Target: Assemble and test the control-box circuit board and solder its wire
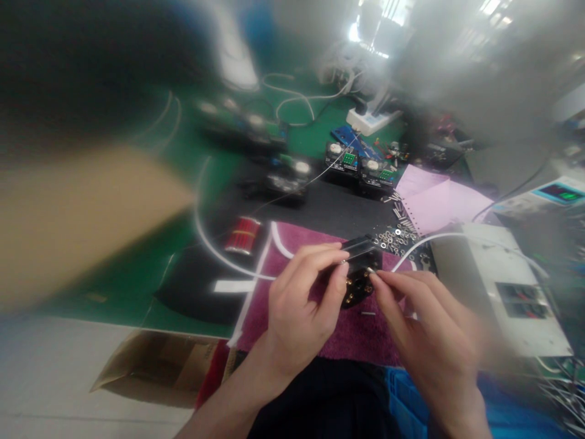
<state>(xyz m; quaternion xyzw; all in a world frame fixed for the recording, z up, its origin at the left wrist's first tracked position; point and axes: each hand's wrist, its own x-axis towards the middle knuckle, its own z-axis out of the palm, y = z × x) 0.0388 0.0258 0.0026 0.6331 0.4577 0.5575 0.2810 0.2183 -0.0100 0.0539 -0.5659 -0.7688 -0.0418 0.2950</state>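
Observation:
My left hand (301, 299) grips a small black part (361, 268) with brass-coloured holes, fingers curled round its left side. My right hand (429, 329) is pinched, fingertips touching the part's right edge; what it holds, if anything, is too small to make out. Both hands hover over a maroon cloth (365, 335) near the bench's front edge. A pile of small silver washers and screws (395, 238) lies just behind the part.
A white wire (439, 238) runs from the part's area to a white box (498, 286) on the right. Pink paper (434, 195), black modules (361, 167), a red component (242, 235) and a power strip (370, 119) sit on the green mat. A blurred tan shape (82, 219) fills the left.

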